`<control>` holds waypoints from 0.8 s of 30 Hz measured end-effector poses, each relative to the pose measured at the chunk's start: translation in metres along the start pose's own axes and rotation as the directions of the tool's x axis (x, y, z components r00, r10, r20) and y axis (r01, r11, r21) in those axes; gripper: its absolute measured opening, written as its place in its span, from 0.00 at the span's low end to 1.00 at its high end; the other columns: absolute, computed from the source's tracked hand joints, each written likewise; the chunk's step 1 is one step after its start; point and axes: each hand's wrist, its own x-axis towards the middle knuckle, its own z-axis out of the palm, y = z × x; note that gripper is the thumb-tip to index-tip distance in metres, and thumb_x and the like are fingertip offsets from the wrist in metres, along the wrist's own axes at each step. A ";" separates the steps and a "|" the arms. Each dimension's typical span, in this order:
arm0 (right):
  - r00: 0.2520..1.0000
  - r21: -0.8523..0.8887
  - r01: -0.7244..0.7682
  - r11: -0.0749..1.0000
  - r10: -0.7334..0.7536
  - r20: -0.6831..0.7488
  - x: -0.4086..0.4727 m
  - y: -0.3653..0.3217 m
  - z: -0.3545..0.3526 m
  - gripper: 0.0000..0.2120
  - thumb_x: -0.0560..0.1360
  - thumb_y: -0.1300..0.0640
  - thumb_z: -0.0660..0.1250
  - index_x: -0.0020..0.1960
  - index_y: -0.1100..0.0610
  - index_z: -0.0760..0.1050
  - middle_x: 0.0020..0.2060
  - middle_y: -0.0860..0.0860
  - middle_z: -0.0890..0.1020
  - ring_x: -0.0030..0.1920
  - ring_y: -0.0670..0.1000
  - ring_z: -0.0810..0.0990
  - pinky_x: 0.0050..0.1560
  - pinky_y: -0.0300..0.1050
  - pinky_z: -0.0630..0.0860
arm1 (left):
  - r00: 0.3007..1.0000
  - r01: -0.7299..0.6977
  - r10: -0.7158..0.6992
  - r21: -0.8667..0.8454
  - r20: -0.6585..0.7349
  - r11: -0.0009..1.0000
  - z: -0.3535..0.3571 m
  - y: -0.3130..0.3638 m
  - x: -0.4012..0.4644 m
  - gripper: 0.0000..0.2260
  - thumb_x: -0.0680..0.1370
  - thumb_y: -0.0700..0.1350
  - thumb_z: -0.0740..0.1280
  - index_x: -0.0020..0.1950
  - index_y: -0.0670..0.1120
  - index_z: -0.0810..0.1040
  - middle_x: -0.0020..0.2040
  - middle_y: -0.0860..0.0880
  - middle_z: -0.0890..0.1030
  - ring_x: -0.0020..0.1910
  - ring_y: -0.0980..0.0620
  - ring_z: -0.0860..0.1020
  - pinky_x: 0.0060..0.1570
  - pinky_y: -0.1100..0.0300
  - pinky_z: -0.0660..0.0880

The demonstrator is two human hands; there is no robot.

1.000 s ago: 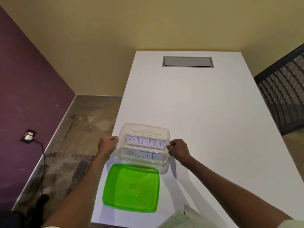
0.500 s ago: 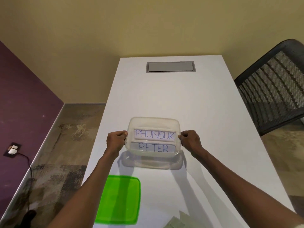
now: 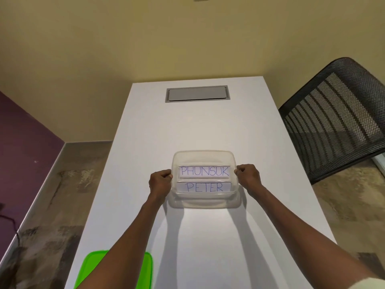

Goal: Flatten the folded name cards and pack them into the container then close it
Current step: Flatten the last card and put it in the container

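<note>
Both hands, left hand (image 3: 160, 183) and right hand (image 3: 248, 177), have pushed the clear container (image 3: 205, 157) farther up the counter (image 3: 198, 130). Their fingers pinch its side rims. The green lid (image 3: 143, 268) now lies far behind.

Green lid (image 3: 143, 268) partly behind forearm, cut by bottom edge

Bare forearms, pale sleeve edge (image 3: 370, 283) at right elbow
</note>
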 end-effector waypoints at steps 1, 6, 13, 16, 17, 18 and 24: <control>1.000 0.000 -0.001 1.000 0.001 0.000 0.004 0.002 -0.001 0.19 0.74 0.63 0.64 0.28 0.55 0.61 0.27 0.51 0.63 0.32 0.52 0.60 0.30 0.44 0.58 | 1.000 -0.012 0.012 0.022 0.003 1.000 0.004 0.001 0.001 0.10 0.75 0.35 0.68 0.54 0.43 0.84 0.50 0.47 0.85 0.53 0.46 0.82 0.59 0.49 0.77; 0.999 0.003 -0.032 0.999 0.032 -0.009 0.018 0.007 -0.002 0.22 0.75 0.63 0.64 0.25 0.54 0.61 0.24 0.47 0.64 0.29 0.50 0.62 0.30 0.43 0.60 | 1.000 -0.029 0.029 0.080 0.008 0.996 0.021 0.003 0.008 0.14 0.74 0.33 0.64 0.45 0.49 0.86 0.37 0.53 0.81 0.41 0.48 0.76 0.51 0.54 0.77; 1.000 -0.006 -0.018 1.000 0.017 -0.020 0.032 0.017 -0.002 0.18 0.75 0.64 0.63 0.29 0.56 0.61 0.27 0.51 0.62 0.32 0.52 0.59 0.31 0.45 0.56 | 0.998 -0.050 0.047 0.093 0.028 0.994 0.032 -0.004 0.013 0.12 0.75 0.34 0.65 0.46 0.48 0.85 0.39 0.53 0.80 0.41 0.49 0.75 0.50 0.57 0.75; 0.999 0.000 -0.030 1.000 0.030 -0.028 0.035 0.019 0.000 0.16 0.75 0.63 0.64 0.31 0.57 0.63 0.28 0.52 0.63 0.33 0.53 0.60 0.31 0.45 0.57 | 0.998 -0.054 0.050 0.087 0.043 0.995 0.033 -0.003 0.015 0.13 0.75 0.34 0.64 0.45 0.49 0.85 0.39 0.52 0.79 0.41 0.49 0.74 0.48 0.58 0.74; 0.999 -0.002 -0.040 0.999 0.040 -0.029 0.036 0.020 0.001 0.16 0.75 0.62 0.64 0.31 0.57 0.64 0.28 0.52 0.64 0.33 0.53 0.62 0.31 0.45 0.58 | 0.997 -0.052 0.047 0.085 0.053 0.995 0.032 -0.003 0.015 0.13 0.75 0.35 0.64 0.45 0.50 0.84 0.40 0.52 0.80 0.41 0.48 0.75 0.49 0.57 0.75; 0.998 0.002 -0.054 0.999 0.054 -0.030 0.036 0.021 0.001 0.15 0.75 0.62 0.64 0.30 0.57 0.66 0.27 0.52 0.66 0.34 0.54 0.64 0.31 0.44 0.60 | 0.997 -0.048 0.042 0.089 0.066 0.995 0.031 -0.003 0.015 0.12 0.76 0.35 0.65 0.47 0.48 0.85 0.43 0.51 0.82 0.43 0.47 0.77 0.52 0.57 0.75; 0.994 0.038 -0.103 0.994 0.105 -0.042 0.031 0.012 -0.004 0.21 0.76 0.56 0.66 0.67 0.62 0.73 0.66 0.57 0.76 0.67 0.57 0.73 0.67 0.47 0.69 | 0.997 -0.002 -0.006 0.108 0.073 0.994 0.013 -0.012 0.019 0.11 0.77 0.39 0.65 0.57 0.47 0.82 0.52 0.47 0.82 0.51 0.44 0.79 0.60 0.53 0.75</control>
